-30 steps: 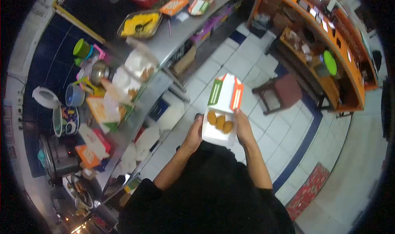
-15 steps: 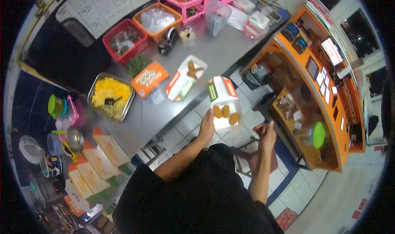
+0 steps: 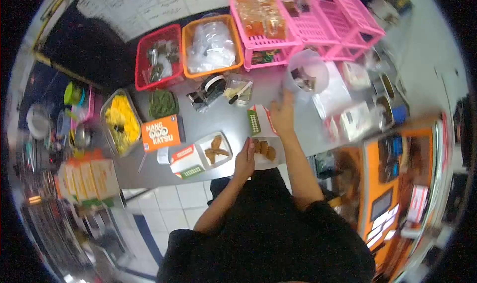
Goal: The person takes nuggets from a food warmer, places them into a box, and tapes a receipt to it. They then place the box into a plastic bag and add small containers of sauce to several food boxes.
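My left hand [image 3: 243, 162] grips the side of an open paper takeaway box [image 3: 268, 164] at the counter's front edge. Several brown breaded pieces [image 3: 264, 149] lie inside it, and its lid [image 3: 260, 120] with red and green print is folded back. My right hand [image 3: 283, 115] reaches over the counter past the lid, fingers stretched out and slightly blurred. Its fingertips are right by a translucent plastic pitcher [image 3: 320, 78] with small packets inside. Left of my left hand stands a second open takeaway box [image 3: 201, 156] holding fried chicken pieces [image 3: 216, 150].
An orange printed box [image 3: 160, 133], dark green leaves [image 3: 163, 103] and a metal tray of yellow shreds [image 3: 121, 124] stand left on the steel counter [image 3: 238, 121]. Red [image 3: 139, 74] and orange [image 3: 187, 59] baskets and a pink rack [image 3: 271, 45] line the back. Folded cartons [image 3: 89, 179] lie far left.
My view has swung right to face the counter. The box in my left hand has come to the counter's edge. My right hand, earlier loosely curled at my side, now stretches toward the pitcher.
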`<state>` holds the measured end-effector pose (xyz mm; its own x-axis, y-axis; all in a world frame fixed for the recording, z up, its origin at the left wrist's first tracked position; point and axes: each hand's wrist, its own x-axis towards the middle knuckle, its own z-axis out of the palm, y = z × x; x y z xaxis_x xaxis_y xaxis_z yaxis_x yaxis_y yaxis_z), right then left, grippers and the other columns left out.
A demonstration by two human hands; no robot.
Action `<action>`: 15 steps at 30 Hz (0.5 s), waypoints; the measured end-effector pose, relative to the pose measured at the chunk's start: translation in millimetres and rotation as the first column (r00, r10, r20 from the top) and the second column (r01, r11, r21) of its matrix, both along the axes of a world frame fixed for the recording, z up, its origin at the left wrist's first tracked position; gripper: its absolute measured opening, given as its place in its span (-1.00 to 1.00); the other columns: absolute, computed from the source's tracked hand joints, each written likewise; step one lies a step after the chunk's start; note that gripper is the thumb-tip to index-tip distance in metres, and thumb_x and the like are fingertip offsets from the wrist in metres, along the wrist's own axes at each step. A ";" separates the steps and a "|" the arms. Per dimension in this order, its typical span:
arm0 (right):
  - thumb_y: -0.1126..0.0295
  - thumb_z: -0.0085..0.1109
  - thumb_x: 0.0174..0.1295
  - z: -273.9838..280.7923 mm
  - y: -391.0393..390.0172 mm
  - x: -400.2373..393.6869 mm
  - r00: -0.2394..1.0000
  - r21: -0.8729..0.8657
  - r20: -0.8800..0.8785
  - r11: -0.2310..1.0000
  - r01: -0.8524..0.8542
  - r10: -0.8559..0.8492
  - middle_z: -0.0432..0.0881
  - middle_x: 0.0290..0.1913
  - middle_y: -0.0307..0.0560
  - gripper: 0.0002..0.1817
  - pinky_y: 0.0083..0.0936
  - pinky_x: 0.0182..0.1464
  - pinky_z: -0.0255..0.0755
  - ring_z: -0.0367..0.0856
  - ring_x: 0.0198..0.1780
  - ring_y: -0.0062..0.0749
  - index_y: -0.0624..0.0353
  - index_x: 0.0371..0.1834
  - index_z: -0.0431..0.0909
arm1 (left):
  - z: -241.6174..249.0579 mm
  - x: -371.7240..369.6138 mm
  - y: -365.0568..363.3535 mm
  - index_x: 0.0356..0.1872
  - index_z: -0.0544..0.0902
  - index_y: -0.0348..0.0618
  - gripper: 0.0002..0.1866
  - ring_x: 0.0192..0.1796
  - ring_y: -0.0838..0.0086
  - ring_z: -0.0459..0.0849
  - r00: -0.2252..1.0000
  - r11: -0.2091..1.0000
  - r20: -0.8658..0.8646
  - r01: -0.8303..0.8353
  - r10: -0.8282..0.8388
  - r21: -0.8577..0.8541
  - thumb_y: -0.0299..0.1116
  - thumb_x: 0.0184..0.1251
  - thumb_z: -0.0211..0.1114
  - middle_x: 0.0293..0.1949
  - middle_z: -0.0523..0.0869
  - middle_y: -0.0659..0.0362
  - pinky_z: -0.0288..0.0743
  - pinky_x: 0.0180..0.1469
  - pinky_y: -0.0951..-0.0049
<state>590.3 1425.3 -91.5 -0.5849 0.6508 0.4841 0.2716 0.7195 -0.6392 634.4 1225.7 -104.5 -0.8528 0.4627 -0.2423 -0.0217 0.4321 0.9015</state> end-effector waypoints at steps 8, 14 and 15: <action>0.47 -0.04 0.27 -1.9 74.9 -121.1 0.904 0.005 0.292 0.945 -0.327 0.312 0.60 -0.01 0.32 -0.67 0.00 0.12 0.45 0.59 0.01 0.20 0.27 0.08 0.51 | 77.9 30.4 -6.4 0.23 0.53 -0.20 -0.58 -0.11 0.09 0.74 0.981 0.925 -0.006 -0.183 0.192 -0.334 -0.21 0.47 0.14 -0.15 0.73 -0.10 0.58 -0.05 0.27; 0.24 -0.04 0.30 -57.6 111.7 -214.8 0.821 -0.027 0.524 0.967 -0.252 0.229 0.58 0.15 0.26 -0.57 0.07 0.17 0.43 0.57 0.18 0.13 0.12 0.20 0.47 | 87.7 107.1 -67.4 0.43 0.33 -0.12 -0.39 -0.09 0.25 0.75 0.896 0.845 0.014 -0.414 0.444 -0.338 -0.48 0.33 0.22 -0.20 0.75 -0.07 0.55 -0.09 0.41; 0.24 -0.01 0.27 -70.1 115.4 -223.2 0.868 0.049 0.460 0.971 -0.236 0.187 0.57 0.13 0.29 -0.56 0.09 0.09 0.48 0.59 0.12 0.18 0.14 0.20 0.43 | 79.3 119.9 -76.6 0.46 0.28 -0.11 -0.34 -0.11 0.27 0.73 0.855 0.826 -0.106 -0.517 0.507 -0.224 -0.54 0.30 0.20 -0.19 0.74 -0.05 0.54 -0.11 0.40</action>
